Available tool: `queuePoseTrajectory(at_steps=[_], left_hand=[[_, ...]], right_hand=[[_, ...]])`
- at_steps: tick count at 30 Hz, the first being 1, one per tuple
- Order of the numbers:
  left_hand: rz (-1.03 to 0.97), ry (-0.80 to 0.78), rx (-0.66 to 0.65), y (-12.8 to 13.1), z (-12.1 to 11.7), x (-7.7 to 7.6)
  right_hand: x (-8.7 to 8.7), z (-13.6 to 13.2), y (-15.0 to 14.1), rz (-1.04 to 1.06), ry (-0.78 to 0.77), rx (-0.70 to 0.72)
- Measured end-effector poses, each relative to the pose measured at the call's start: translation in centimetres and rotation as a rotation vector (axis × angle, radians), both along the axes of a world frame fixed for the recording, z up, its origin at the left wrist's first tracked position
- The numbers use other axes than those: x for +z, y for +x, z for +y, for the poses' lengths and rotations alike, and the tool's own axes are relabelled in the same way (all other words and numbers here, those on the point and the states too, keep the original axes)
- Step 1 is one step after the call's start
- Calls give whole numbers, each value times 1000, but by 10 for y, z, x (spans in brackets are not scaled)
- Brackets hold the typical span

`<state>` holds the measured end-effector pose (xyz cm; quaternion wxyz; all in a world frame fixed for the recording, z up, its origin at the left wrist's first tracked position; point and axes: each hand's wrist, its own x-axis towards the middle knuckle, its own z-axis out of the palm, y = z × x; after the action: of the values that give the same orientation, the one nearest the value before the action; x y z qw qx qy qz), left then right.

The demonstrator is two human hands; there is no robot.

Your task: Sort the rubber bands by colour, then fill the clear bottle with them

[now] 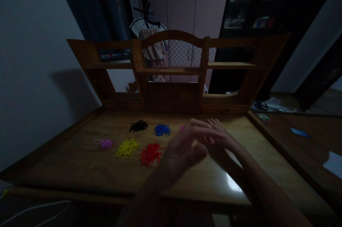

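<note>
My left hand [184,145] is raised over the desk in the middle, with its fingers stretched out to the right and its thumb apart. Nothing shows in it. Just behind its fingertips is my right hand [217,132], partly hidden, with its visible fingers extended. Small bits of pink [182,127] peek out behind my left hand. To the left lie loose piles of thin, stringy pieces: red [151,153], blue [161,130], yellow [127,148] and black [138,125]. A purple bundle [106,144] with a pale pink strand lies farthest left.
A wooden shelf unit [171,71] stands along the back of the desk [88,163]. A raised wooden edge runs down the right side. Beyond it are a blue card-like item [299,132] and white paper [333,163]. A white wall [40,59] borders the left.
</note>
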<state>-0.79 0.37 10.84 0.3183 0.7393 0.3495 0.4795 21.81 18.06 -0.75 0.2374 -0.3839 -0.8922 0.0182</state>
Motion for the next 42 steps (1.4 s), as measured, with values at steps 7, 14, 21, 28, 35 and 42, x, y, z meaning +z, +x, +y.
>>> queuePoseTrajectory(at_steps=[7,14,21,28,35,42], left_hand=[[525,-138,96,-51,138,-98],[583,-86,75,-53,152,-123],[387,-169,84,-46,158,-134],[264,-224,177,-44,156,-137],[150,-274,218,-43,158,-141],[-93,-406,221,-42,161,-142]], right_hand=[[1,2,0,66,-1,4],[4,-2,-1,108,-19,27],[3,-7,-9,149,-63,59],[0,-5,-11,181,-85,97],[-4,-4,-14,232,-124,133],[-2,-6,-15,291,-176,125]])
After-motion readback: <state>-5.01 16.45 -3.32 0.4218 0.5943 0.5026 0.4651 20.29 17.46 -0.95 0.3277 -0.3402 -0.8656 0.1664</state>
